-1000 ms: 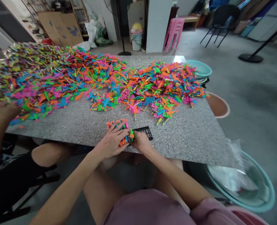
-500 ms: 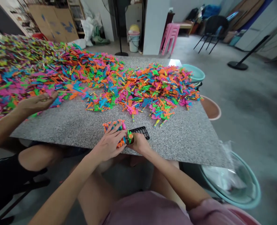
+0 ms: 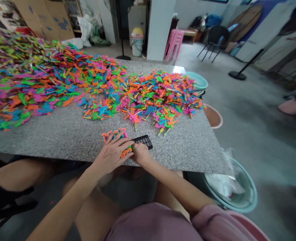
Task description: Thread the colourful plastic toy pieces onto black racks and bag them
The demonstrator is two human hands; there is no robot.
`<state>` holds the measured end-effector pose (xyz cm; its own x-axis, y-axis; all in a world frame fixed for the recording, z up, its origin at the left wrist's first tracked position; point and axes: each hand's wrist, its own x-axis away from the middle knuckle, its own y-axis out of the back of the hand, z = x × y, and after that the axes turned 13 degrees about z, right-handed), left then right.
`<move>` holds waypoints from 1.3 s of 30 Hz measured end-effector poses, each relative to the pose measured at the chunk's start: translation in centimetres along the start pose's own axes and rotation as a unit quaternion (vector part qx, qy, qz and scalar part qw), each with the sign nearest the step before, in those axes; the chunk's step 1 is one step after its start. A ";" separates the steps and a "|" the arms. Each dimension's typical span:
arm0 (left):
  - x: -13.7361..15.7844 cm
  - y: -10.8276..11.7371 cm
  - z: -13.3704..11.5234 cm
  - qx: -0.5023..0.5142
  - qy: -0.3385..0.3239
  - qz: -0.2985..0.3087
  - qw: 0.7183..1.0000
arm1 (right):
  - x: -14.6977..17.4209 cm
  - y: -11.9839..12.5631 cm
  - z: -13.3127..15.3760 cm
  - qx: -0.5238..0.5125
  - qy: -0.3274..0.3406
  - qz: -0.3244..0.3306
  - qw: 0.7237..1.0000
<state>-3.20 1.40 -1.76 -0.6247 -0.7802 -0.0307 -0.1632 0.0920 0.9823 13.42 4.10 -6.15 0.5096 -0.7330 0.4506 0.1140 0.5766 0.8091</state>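
Note:
A black plastic grid tray (image 3: 144, 141) lies on the granite tabletop near its front edge, its right cells bare. Small plastic toys (image 3: 126, 153) with round orange ends are packed together over the left part of the tray. My left hand (image 3: 112, 150) lies over these toys, fingers stretched out and slightly spread. Against their right side, my right hand (image 3: 140, 153) is closed with curled fingers. A bit of a green plastic toy (image 3: 132, 146) shows between the two hands; most of it is hidden by my right fingers.
Loose colourful plastic toys (image 3: 160, 90) form a heap across the table, joining a bigger pile (image 3: 37, 70) at left. A teal basin (image 3: 252, 201) with plastic bags stands below the right edge. A co-worker's knee (image 3: 24, 175) is at lower left.
The green toy, upright in my right hand before, has gone lower and is mostly covered between my hands. The co-worker's hand has left the view at left. My view has swung slightly right.

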 end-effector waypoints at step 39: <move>1.0 0.9 1.0 -0.018 -0.030 0.009 0.999 | -6.0 3.4 -1.9 -0.027 0.169 -0.025 0.985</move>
<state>-4.78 1.33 -1.09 -0.6727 -0.7396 -0.0227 -0.1248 0.0832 0.9887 12.41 11.12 -6.87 0.7553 -0.6048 0.2523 0.1861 0.5671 0.8023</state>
